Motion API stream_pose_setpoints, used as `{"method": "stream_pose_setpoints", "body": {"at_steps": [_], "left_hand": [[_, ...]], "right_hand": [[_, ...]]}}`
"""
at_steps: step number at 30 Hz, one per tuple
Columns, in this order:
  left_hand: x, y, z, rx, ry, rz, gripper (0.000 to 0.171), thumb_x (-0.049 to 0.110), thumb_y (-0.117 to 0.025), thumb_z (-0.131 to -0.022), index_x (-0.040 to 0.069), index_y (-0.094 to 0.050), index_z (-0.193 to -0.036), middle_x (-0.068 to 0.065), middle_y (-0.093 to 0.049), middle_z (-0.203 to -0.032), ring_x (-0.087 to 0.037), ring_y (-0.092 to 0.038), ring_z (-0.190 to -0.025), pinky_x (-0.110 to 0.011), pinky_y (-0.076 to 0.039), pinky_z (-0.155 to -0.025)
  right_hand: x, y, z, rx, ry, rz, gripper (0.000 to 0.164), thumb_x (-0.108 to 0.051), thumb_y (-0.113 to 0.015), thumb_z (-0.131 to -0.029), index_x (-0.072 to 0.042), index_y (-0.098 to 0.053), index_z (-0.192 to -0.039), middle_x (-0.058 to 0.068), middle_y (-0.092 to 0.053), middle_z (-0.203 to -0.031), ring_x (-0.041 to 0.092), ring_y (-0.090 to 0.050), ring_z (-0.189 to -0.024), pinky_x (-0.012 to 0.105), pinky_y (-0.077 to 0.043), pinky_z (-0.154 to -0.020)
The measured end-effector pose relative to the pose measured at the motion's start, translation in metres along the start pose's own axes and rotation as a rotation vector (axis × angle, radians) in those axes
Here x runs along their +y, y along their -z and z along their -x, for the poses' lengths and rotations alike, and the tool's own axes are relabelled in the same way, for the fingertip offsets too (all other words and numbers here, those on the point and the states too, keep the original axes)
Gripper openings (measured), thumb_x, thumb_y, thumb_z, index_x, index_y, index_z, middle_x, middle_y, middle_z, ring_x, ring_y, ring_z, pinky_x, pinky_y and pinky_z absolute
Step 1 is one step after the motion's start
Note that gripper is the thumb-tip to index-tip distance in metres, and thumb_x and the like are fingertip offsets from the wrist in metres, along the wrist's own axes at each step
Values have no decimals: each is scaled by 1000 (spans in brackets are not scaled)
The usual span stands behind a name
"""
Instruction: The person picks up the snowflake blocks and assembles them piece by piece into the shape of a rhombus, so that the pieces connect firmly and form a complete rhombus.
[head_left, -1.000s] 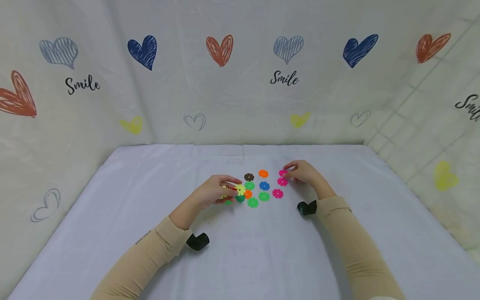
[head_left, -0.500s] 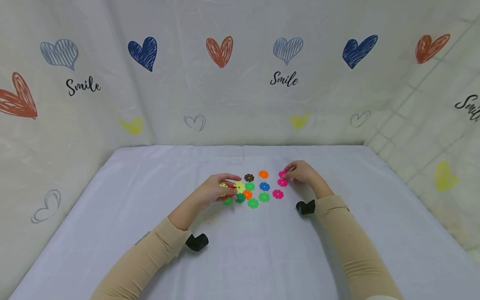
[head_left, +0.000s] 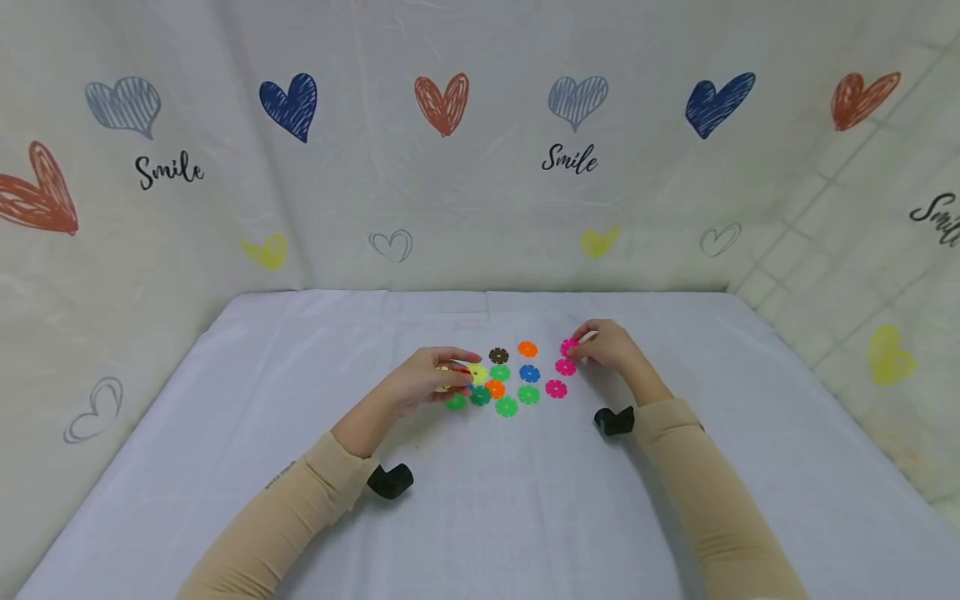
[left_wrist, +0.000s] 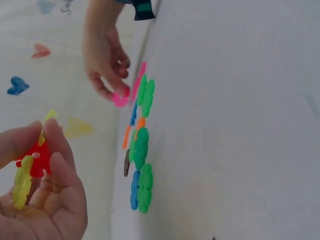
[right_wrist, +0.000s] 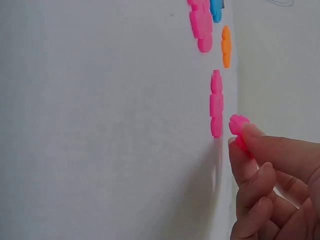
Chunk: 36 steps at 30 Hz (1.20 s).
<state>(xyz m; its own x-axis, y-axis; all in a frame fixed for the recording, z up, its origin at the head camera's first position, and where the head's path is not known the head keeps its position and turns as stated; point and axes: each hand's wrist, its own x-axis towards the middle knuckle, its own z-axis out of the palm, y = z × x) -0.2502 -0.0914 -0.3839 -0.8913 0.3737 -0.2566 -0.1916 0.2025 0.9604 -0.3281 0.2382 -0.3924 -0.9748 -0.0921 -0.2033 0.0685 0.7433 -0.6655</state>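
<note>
Left hand pinches a red disc with yellow discs, seemingly joined; right hand pinches a pink disc near others on the surface. Picking up seems in hand; the next move calls for clean lifting.

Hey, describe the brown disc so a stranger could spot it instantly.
On the white tablecloth, find the notched discs between the left hand and right hand. Along their far side, left of an orange disc and just beyond a green disc, lies the brown disc, the only brown piece there.
</note>
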Motion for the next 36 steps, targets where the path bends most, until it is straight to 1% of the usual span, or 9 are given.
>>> {"method": "stream_pose_setpoints", "body": {"at_steps": [5, 8, 15, 18, 21, 26, 30, 33, 36], "left_hand": [[1, 3, 0, 8, 5, 4, 43, 9, -70, -98, 4, -61, -140, -10, -65, -112, -19, -68, -88, -29, -55, -79], [3, 5, 2, 13, 13, -6, 47, 8, -74, -94, 4, -61, -139, -11, -62, -114, -20, -66, -88, -29, -54, -78], [8, 5, 6, 15, 34, -24, 49, 5, -76, -91, 4, -61, -138, -11, -61, -115, -20, -58, -86, -26, -52, -74], [10, 5, 7, 23, 27, -18, 48, 5, -75, -93, 4, -60, -138, -10, -62, -115, -21, -60, -87, -26, -52, -73], [11, 6, 9, 29, 24, -6, 46, 5, -74, -94, 4, -60, -138, -10, -65, -113, -26, -65, -91, -27, -53, -75], [13, 5, 12, 19, 17, 5, 48, 6, -74, -94, 4, -59, -139, -10, -66, -108, -34, -68, -99, -28, -54, -76], [14, 4, 11, 19, 10, 4, 48, 6, -74, -94, 4, -59, -140, -11, -66, -111, -27, -70, -93, -29, -55, -78], [13, 3, 10, 19, 8, 0, 47, 8, -74, -94, 4, -59, -139, -11, -66, -115, -21, -69, -89, -30, -55, -80], [12, 2, 10, 13, 10, -8, 47, 10, -75, -94, 5, -60, -139, -11, -66, -116, -24, -70, -91, -28, -55, -78]], "right_hand": [[-4, 1, 11, 77, 27, -71, 34, -20, -71, -97, -1, -65, -124, 16, -70, -104, 25, -59, -79, 35, -47, -76], [-7, 1, 17, 97, 44, -112, 36, -23, -71, -98, -3, -65, -126, 17, -71, -106, 27, -60, -81, 36, -46, -77], [-22, -3, 37, 78, 101, -168, 32, -27, -71, -98, -5, -66, -121, 23, -71, -100, 38, -63, -85, 40, -45, -79], [-30, -8, 46, 74, 153, -183, 29, -25, -72, -98, -4, -68, -118, 22, -71, -104, 38, -65, -90, 44, -50, -83], [-37, -14, 54, 60, 194, -207, 27, -24, -74, -97, -4, -70, -114, 20, -72, -109, 38, -67, -90, 47, -53, -86], [-46, -23, 64, 53, 243, -263, 21, -21, -75, -96, -5, -73, -109, 18, -72, -103, 44, -65, -81, 44, -55, -77], [-52, -28, 69, 70, 280, -282, 21, -23, -77, -94, -6, -74, -107, 13, -72, -98, 44, -63, -75, 42, -54, -71], [-54, -32, 71, 52, 305, -283, 22, -23, -77, -94, -5, -74, -106, 20, -71, -95, 43, -61, -75, 38, -52, -67], [-55, -38, 74, 35, 331, -261, 19, -19, -78, -94, -5, -74, -105, 21, -72, -95, 38, -64, -75, 33, -52, -65]]}}
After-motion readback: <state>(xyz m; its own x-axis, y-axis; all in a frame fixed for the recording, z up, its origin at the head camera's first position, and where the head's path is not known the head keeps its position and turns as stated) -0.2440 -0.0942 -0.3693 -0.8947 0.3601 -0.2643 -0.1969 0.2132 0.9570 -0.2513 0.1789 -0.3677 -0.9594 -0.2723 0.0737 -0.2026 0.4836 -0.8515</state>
